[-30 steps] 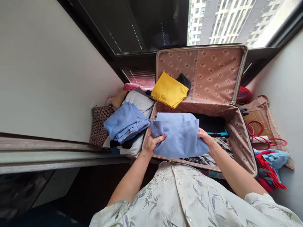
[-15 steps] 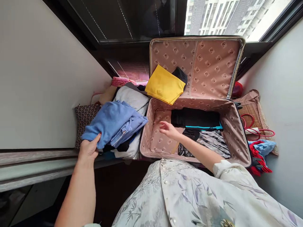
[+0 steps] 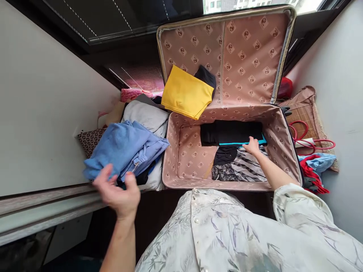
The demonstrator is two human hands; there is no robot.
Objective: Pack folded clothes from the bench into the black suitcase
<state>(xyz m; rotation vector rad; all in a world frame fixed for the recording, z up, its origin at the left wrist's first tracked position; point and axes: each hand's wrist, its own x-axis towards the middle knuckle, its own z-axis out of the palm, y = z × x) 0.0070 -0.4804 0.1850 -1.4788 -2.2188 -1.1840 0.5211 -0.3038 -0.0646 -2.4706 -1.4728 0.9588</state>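
An open suitcase (image 3: 283,151) with pink patterned lining lies in front of me, its lid standing up against the window. Inside lie a black folded garment with a teal edge (image 3: 231,133) and a striped black-and-white one (image 3: 241,170). My right hand (image 3: 252,146) rests on the teal edge, fingers flat, holding nothing. Left of the case, light blue clothes (image 3: 124,149) sit on a pile of folded items. My left hand (image 3: 119,192) hovers just below that pile, fingers spread and empty. A yellow folded garment (image 3: 185,92) leans on the case's back rim.
A grey-white cushion (image 3: 144,115) and a patterned bag (image 3: 89,139) lie under the blue clothes. Red cords (image 3: 309,141), a woven mat and red and blue cloth sit right of the case. A white wall and a wooden ledge (image 3: 42,204) bound the left side.
The blue folded garment went from both hands above the suitcase onto the left pile. My left hand has let go and drawn back. My right hand moved right onto the black garment.
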